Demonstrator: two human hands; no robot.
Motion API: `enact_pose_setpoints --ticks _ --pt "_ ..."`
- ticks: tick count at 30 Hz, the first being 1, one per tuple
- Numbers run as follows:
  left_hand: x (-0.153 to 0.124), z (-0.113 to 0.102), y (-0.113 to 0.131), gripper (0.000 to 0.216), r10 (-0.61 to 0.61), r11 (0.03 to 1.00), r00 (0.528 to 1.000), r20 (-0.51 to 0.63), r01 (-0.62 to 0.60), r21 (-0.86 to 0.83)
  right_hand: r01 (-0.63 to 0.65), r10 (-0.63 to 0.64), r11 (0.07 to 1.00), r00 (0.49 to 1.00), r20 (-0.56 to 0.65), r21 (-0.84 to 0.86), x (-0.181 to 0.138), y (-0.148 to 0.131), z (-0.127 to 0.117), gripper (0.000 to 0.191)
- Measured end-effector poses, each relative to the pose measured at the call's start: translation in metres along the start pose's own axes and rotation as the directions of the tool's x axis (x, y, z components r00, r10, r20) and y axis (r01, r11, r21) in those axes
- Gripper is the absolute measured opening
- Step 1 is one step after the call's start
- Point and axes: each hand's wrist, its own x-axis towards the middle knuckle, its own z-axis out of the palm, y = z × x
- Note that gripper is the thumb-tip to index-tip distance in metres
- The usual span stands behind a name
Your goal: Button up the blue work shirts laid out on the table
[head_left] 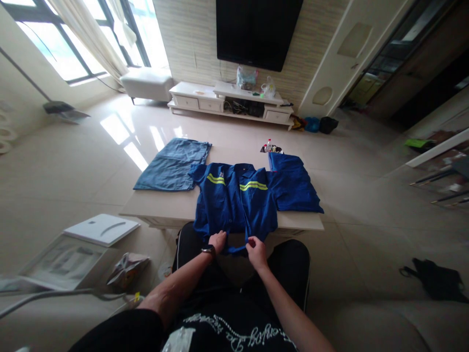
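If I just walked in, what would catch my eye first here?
Probably the bright blue work shirt with yellow-green reflective stripes, spread on the low pale table in the middle, its hem pinched by the left hand and right hand. A big black television hangs on the far wall above.

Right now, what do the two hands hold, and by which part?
The left hand and right hand both grip the blue shirt by its bottom hem.
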Motion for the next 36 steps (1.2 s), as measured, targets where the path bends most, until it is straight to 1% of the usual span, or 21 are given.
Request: enact_pose_setpoints --ticks 3,5,7,9,11,13,16,19,22,30,33,36 --pt "-0.008 -0.006 0.0 0.028 0.038 0.998 0.996 -0.078 -0.042 -0.045 -0.075 0.078 0.987 0.997 -0.016 0.144 0.004 0.003 0.001 0.026" --pt "-0.014 -0.013 0.002 0.022 0.069 0.992 0.986 -0.151 -0.084 -0.093 -0.116 0.12 0.969 0.993 -0.006 0.22 0.008 0.004 0.0 0.03" --pt "-0.023 -0.023 0.008 0.015 0.12 0.967 0.958 -0.26 -0.172 -0.186 -0.148 0.148 0.953 0.989 0.02 0.266 0.011 0.002 -0.002 0.034" --pt "-0.032 -0.032 0.017 0.011 0.176 0.912 0.914 -0.364 -0.291 -0.29 -0.177 0.169 0.936 0.984 0.053 0.305 0.014 -0.004 -0.005 0.037" --pt "-0.04 -0.039 0.027 0.01 0.22 0.853 0.882 -0.417 -0.381 -0.356 -0.199 0.182 0.922 0.98 0.082 0.332 0.015 -0.012 -0.008 0.038" --pt "-0.045 -0.042 0.036 0.011 0.25 0.817 0.869 -0.427 -0.426 -0.389 -0.188 0.166 0.925 0.982 0.096 0.331 0.015 -0.021 -0.009 0.037" --pt "-0.045 -0.042 0.045 0.01 0.263 0.793 0.861 -0.436 -0.45 -0.41 -0.116 0.092 0.949 0.991 0.094 0.293 0.014 -0.032 -0.009 0.035" --pt "-0.042 -0.038 0.048 0.01 0.27 0.785 0.853 -0.446 -0.463 -0.412 -0.02 0.0 0.973 0.996 0.086 0.228 0.011 -0.038 -0.009 0.032" --pt "-0.041 -0.036 0.05 0.011 0.285 0.784 0.849 -0.445 -0.473 -0.401 0.038 -0.056 0.983 0.994 0.097 0.18 0.009 -0.04 -0.009 0.033" --pt "-0.046 -0.038 0.053 0.014 0.282 0.794 0.859 -0.428 -0.459 -0.399 0.16 -0.162 0.987 0.981 0.11 0.027 0.005 -0.04 -0.006 0.031" --pt "-0.047 -0.039 0.053 0.014 0.24 0.786 0.873 -0.424 -0.431 -0.443 0.185 -0.189 0.982 0.973 0.128 0.048 0.006 -0.041 -0.007 0.031" --pt "-0.048 -0.042 0.055 0.014 0.233 0.76 0.881 -0.412 -0.429 -0.488 0.177 -0.186 0.981 0.972 0.142 0.076 0.01 -0.04 -0.008 0.029"
